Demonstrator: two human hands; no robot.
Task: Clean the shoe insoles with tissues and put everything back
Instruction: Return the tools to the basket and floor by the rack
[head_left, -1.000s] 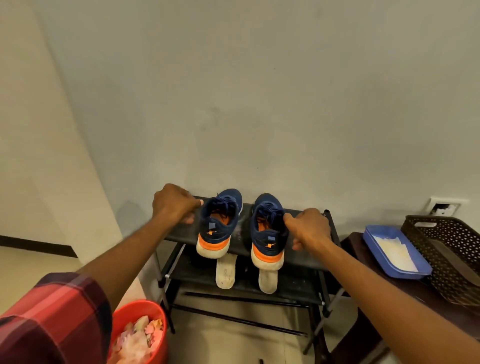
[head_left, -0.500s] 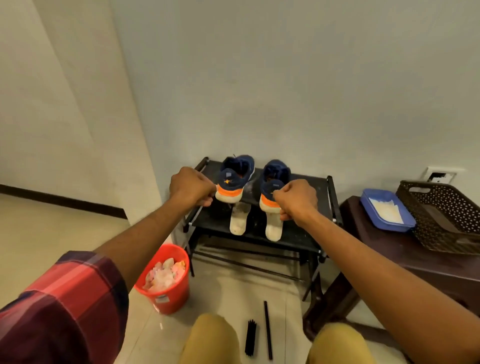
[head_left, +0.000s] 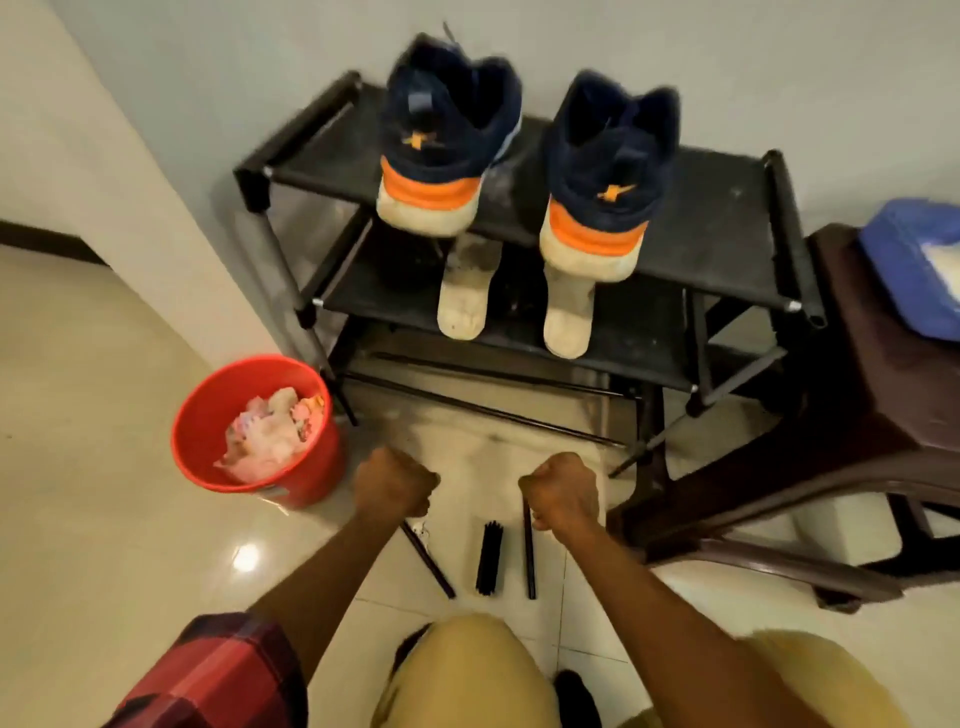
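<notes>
The shoes (head_left: 447, 130) stand heels-out atop the rack (head_left: 727, 218), each heel bearing a blurred orange logo. Left hand (head_left: 395, 486) and right hand (head_left: 563, 491) are empty fists.

- The blue tray (head_left: 904, 270) is cut off by the right edge.
- Both shoes (head_left: 447, 119) are motion-blurred.
- Two pale pieces (head_left: 464, 299) on the lower shelf (head_left: 641, 338) are half hidden under the upper shelf (head_left: 727, 228).
</notes>
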